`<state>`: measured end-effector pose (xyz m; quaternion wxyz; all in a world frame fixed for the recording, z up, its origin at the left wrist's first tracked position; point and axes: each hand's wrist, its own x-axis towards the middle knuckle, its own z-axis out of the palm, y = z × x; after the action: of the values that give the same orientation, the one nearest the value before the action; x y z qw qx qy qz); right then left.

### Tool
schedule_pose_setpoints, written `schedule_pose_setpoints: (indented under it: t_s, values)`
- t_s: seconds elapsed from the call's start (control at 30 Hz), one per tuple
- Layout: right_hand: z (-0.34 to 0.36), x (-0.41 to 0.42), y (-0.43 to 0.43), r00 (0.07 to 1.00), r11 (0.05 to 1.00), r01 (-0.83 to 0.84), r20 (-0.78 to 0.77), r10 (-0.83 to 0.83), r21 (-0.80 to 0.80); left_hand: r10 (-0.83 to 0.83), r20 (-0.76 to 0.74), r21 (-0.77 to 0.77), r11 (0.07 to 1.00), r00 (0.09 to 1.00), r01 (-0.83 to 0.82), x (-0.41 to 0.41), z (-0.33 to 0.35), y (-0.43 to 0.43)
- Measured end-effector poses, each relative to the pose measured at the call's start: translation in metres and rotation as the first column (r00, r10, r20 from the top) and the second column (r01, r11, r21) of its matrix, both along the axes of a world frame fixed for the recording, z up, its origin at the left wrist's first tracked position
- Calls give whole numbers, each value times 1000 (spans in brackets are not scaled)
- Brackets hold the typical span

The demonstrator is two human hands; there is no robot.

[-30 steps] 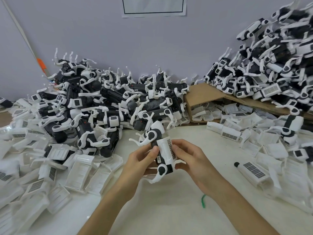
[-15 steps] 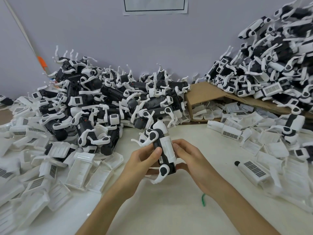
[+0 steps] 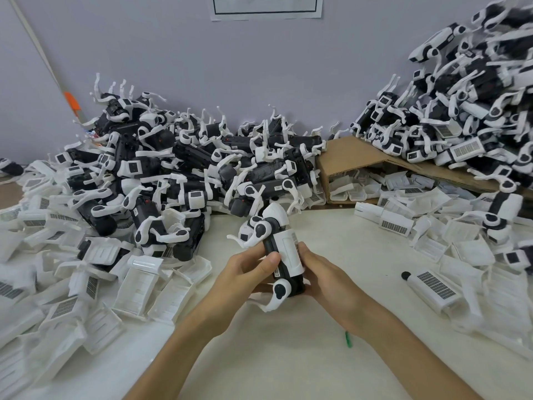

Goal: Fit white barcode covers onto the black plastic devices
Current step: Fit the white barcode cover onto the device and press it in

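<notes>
No legible text (barcodes (image 3: 436, 285) only)

You hold one device (image 3: 284, 256) over the middle of the table (image 3: 288, 365), your left hand (image 3: 245, 269) gripping it at its 9 o'clock and your right hand (image 3: 326, 280) at its 3 o'clock. A cover (image 3: 290, 249) sits on the face turned toward you. A heap of devices (image 3: 178, 168) lies at 11 o'clock, back against the wall (image 3: 259, 67). At 1 o'clock a box (image 3: 354, 157) lies on its side with more covers (image 3: 349, 193) inside. A second heap (image 3: 461, 111) rests on the box, out toward 2 o'clock. Loose covers (image 3: 72, 284) spread from 8 to 10 o'clock, and others (image 3: 461, 249) lie at 3 o'clock. A small scrap (image 3: 348, 339) lies on the table at 5 o'clock, just beside your right forearm.
</notes>
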<state>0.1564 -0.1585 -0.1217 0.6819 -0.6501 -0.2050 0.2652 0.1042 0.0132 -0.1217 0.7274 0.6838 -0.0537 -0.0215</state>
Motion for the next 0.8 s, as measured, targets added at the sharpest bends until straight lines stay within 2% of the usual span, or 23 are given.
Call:
schedule_pose_setpoints:
  t_s: [0.13,0.2,0.33,0.47,0.57,0.8]
  values:
    - [2,0,0,998,997,-40,40,37,59,2,-9,-34,999,1000,-3,2,-1,-1]
    - [1,-1,1,997,997,-29,76,24,73,56,17,9,998,998,-56,3,1,-4]
    - [0,-2,4,984,994,74,157,-86,80,198,169,141,965,966,-222,4,2,-4]
    - [2,-4,7,961,978,129,222,-164,164,102,219,138,981,970,-134,2,5,-2]
    - [3,-3,7,960,966,139,212,-186,218,56,244,181,978,968,-103,1,5,-7]
    - [-1,-2,7,935,967,193,268,-233,168,41,248,146,986,968,-79,2,1,-7]
